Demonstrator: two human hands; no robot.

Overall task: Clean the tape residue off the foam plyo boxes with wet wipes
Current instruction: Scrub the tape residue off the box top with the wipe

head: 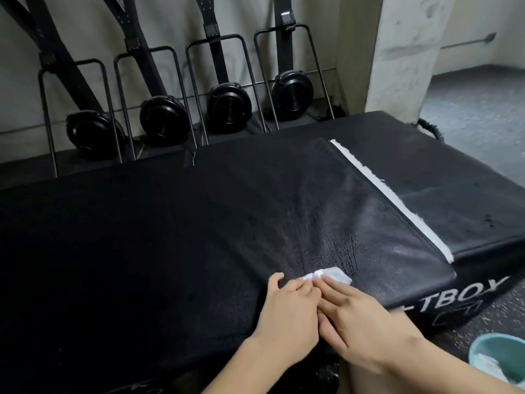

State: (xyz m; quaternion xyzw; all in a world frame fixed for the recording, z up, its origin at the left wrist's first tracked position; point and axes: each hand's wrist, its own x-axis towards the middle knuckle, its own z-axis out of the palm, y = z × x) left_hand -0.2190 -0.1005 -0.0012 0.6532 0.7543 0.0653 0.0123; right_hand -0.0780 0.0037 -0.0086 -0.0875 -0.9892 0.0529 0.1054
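Speckled floor [480, 317] carries black plyo boxes [142, 237] and teal bucket [480, 351].

The black foam plyo box [199, 223] lies flat, its top wet and shiny near the right end. A lower black box [460, 177] lies touching its right side, with a white ragged tape strip [397, 200] along the seam. A crumpled white wet wipe [417, 275] rests near the front edge.
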